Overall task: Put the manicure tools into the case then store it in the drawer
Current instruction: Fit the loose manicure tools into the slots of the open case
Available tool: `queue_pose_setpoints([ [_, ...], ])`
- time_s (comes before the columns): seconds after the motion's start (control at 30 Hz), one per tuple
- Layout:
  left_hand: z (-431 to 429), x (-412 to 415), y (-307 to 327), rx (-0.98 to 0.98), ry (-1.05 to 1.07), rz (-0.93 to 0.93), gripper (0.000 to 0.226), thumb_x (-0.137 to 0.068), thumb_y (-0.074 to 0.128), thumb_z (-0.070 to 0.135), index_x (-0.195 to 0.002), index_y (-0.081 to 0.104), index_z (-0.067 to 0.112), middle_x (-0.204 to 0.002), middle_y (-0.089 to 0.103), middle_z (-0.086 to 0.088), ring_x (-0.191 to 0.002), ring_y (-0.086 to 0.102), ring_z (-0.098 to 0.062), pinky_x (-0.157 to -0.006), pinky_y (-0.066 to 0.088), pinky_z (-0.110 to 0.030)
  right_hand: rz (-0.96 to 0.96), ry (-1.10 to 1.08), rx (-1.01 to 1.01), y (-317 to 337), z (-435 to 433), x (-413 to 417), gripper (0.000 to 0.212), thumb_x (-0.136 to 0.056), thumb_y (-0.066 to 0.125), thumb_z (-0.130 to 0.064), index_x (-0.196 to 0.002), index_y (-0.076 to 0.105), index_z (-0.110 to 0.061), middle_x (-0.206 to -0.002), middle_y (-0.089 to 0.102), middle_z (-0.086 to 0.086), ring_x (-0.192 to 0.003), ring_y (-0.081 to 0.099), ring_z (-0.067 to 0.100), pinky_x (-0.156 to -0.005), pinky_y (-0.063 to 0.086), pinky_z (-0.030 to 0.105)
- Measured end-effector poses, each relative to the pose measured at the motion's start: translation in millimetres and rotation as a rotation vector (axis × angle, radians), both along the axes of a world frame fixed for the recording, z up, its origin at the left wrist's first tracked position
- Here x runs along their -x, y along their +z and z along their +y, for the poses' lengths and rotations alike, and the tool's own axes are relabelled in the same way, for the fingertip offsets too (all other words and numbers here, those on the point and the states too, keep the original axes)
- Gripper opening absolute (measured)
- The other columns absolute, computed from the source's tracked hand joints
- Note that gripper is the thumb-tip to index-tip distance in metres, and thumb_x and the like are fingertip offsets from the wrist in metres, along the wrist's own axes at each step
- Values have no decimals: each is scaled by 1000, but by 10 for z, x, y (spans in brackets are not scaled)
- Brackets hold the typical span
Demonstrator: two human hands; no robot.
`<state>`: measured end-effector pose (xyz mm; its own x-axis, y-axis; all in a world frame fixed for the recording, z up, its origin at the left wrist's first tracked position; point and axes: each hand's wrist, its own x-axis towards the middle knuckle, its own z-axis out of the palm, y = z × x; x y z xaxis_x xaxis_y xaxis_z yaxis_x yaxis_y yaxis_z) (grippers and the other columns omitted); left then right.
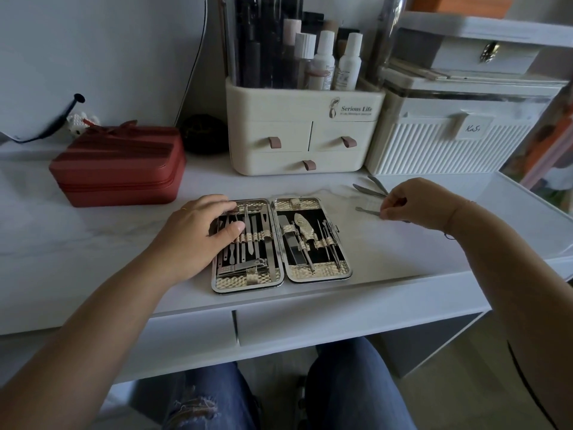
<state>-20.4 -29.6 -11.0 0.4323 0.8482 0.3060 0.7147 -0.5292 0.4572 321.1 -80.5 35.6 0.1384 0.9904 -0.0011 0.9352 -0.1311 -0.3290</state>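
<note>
The manicure case (280,242) is lying open and flat on the white marble-look desk (102,243), near its front edge, with both gold-trimmed halves showing steel tools tucked under woven bands. The left hand (198,234) is resting on the case's left half, its fingers spread loosely over the tool tops, gripping nothing. At about two o'clock from the case, the right hand (412,201) is pinching the end of a slim metal tool (367,211) between fingertips, low over the desk. Just beyond it, two more loose tools (370,187) are lying crossed on the desk. At twelve o'clock a cream cosmetics organizer (305,131) with small drawers is standing, and at ten o'clock a red zippered box (119,164) is sitting. Beneath the desk edge, two closed drawer fronts (341,321) are showing.
</note>
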Motion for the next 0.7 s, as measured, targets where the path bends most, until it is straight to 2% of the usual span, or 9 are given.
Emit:
queue_pose_setpoints([
  [0.1, -3, 0, 2, 3, -1, -3, 46, -90, 51, 40, -132, 52, 19, -142, 45, 4, -132, 37, -13, -103, 21, -21, -71, 28, 38, -9, 7, 17, 12, -84, 65, -22, -73, 62, -20, -68, 59, -6, -63, 51, 5, -60, 37, 15],
  [0.23, 10, 2, 15, 25, 10, -78, 35, -96, 46, 26, -128, 55, 16, -139, 50, 1, -130, 41, -13, -103, 23, -19, -146, 28, 24, -40, -1, 30, 18, -85, 64, -25, -68, 57, -27, -73, 60, -6, -69, 54, 10, -69, 43, 28],
  [0.3, 10, 8, 18, 45, 16, -104, 34, -97, 44, 23, -129, 54, 17, -138, 51, 2, -130, 42, -12, -103, 25, -19, -150, 49, -16, -39, -6, 72, 16, -85, 63, -22, -71, 56, -26, -74, 60, -5, -70, 56, 13, -70, 45, 29],
  [0.33, 7, 10, 19, 53, 20, -110, 35, -97, 44, 23, -130, 53, 18, -138, 51, 2, -129, 43, -13, -103, 27, -21, -110, 58, -53, -28, -1, 112, 14, -85, 62, -18, -75, 56, -24, -75, 62, -5, -67, 58, 10, -66, 46, 25],
  [0.4, -1, 10, 24, 64, 28, -112, 37, -97, 44, 25, -133, 50, 20, -137, 52, 2, -128, 44, -14, -102, 29, -23, 110, 77, -113, 26, 18, 257, 12, -86, 60, -9, -92, 54, -18, -72, 66, -1, -54, 59, 2, -55, 45, 17],
  [0.47, -10, 3, 30, 60, 24, -94, 39, -96, 46, 27, -134, 49, 20, -138, 50, 2, -129, 42, -14, -101, 28, -22, 432, 136, -86, 111, 47, 457, 30, -86, 59, -2, -112, 50, -13, -70, 67, 6, -50, 60, 3, -51, 49, 16],
  [0.53, -14, -3, 29, 46, 10, -68, 40, -95, 48, 28, -134, 48, 18, -140, 48, 4, -129, 40, -13, -100, 25, -18, 656, 218, -13, 175, 101, 686, 41, -86, 57, 1, -122, 49, -15, -73, 66, 10, -53, 61, 7, -54, 51, 18],
  [0.7, -16, -4, 26, 32, 12, -43, 41, -94, 49, 30, -134, 49, 18, -142, 46, 4, -131, 38, -14, -100, 22, -18, 711, 308, 24, 101, 373, 1262, 43, -89, 53, 3, -130, 49, -7, -60, 61, 0, -50, 56, 7, -54, 50, 17],
])
